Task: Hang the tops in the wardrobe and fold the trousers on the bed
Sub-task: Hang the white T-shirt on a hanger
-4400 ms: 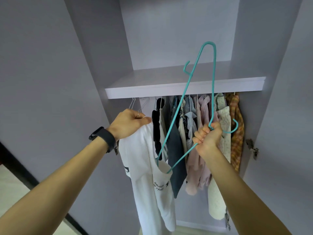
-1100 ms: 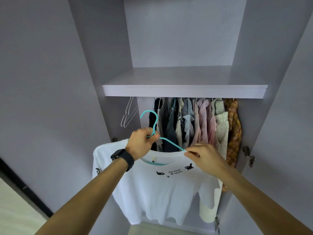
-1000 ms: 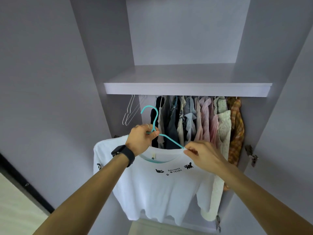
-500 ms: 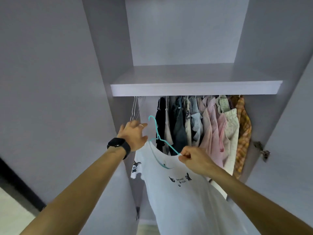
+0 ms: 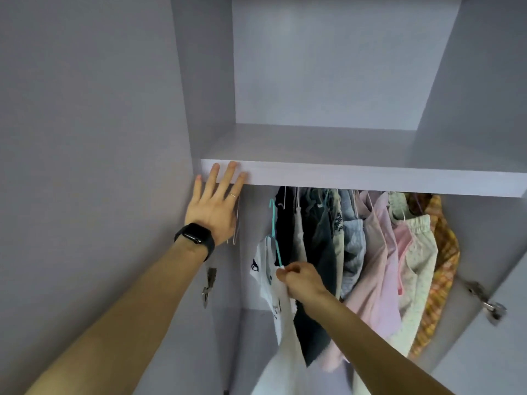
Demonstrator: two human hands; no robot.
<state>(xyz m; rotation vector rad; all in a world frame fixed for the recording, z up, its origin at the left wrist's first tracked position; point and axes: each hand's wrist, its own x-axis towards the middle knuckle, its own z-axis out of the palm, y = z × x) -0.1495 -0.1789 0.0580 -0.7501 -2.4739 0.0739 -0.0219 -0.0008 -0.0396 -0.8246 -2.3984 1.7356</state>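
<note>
Pinching the shoulder of the white T-shirt (image 5: 282, 309) between curled thumb and forefinger, our right hand (image 5: 302, 283) grips soft, limp cotton just where one arm of the teal hanger (image 5: 274, 223) ends. That hanger is a thin, smooth rod. Its hook points up under the shelf (image 5: 370, 178), its stem runs nearly straight down, and its arm slants towards us. We cannot tell whether the hook sits on the rail, which the shelf hides. We see the shirt almost edge-on, its long axis vertical, dropping in loose folds out of the bottom of the view at the left end of the row of hanging clothes (image 5: 376, 252), touching the dark garment beside it. Those clothes are dark, grey, pink and orange-checked cloth, packed close. Our left hand (image 5: 212, 206) is flat, fingers straight and spread, tips over the matte, square front edge of the shelf. It wears a black watch (image 5: 196, 238) and a thin ring (image 5: 233, 195).
</note>
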